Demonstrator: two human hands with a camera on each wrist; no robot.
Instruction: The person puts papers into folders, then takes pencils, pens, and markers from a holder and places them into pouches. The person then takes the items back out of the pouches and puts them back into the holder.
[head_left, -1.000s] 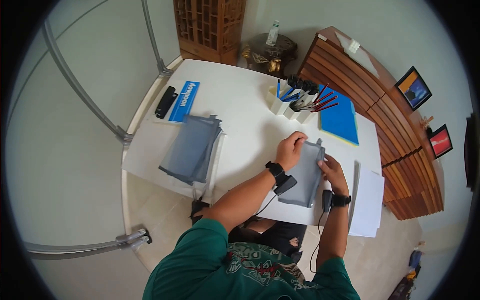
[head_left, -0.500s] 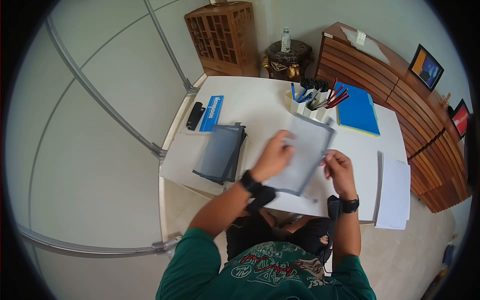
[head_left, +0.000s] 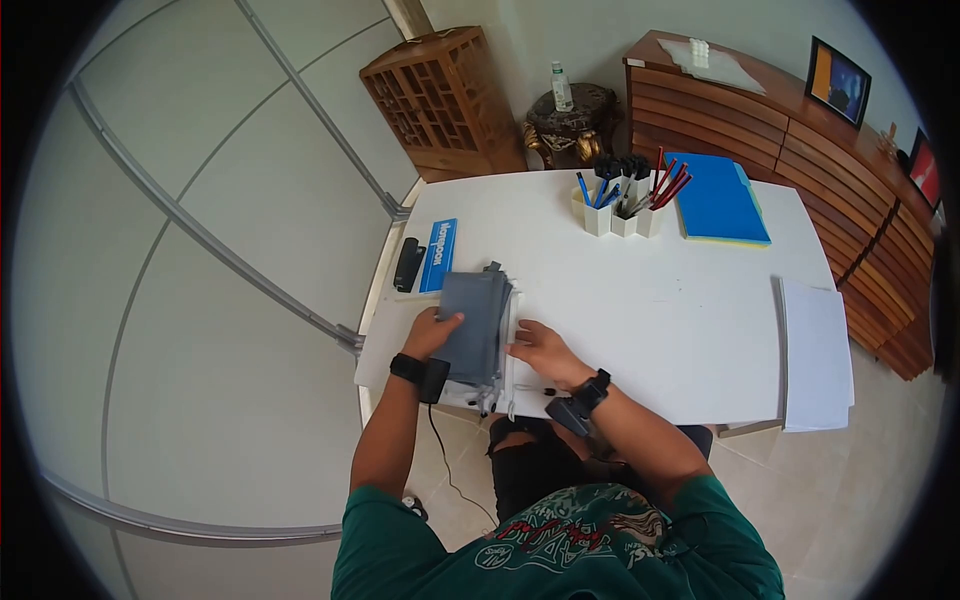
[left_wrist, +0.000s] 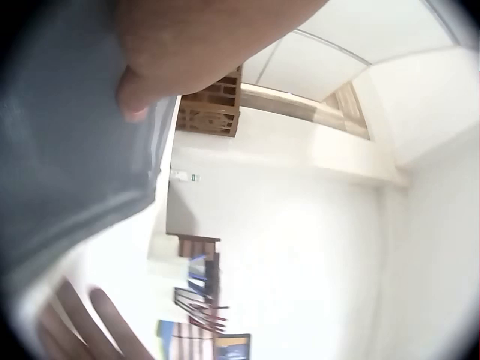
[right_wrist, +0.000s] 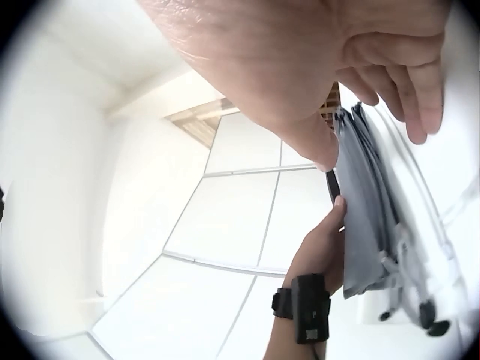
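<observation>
A stack of grey, flat fabric pouches [head_left: 470,325] lies near the front left of the white table. My left hand [head_left: 428,335] holds the stack's left edge, thumb lying across the top pouch and fingers hidden at the side. In the left wrist view the thumb [left_wrist: 135,101] rests on the smooth grey face. Beside the right edge is my right hand [head_left: 545,355], its fingers extended and its thumb toward the stack. The right wrist view shows the layered pouches [right_wrist: 367,195] edge-on, with pale cords [right_wrist: 405,274] and black cord ends [right_wrist: 427,315] hanging at the near end.
A blue notebook [head_left: 438,255] and a black stapler [head_left: 409,265] lie behind the stack. White holders [head_left: 610,220] with pens and pencils stand at the back, near a blue folder [head_left: 720,200]. White paper [head_left: 815,355] lies along the right edge.
Both hands have moved left across the table. The grey pouch that was lifted from the right side is now at the stack, with the left hand still on it.
</observation>
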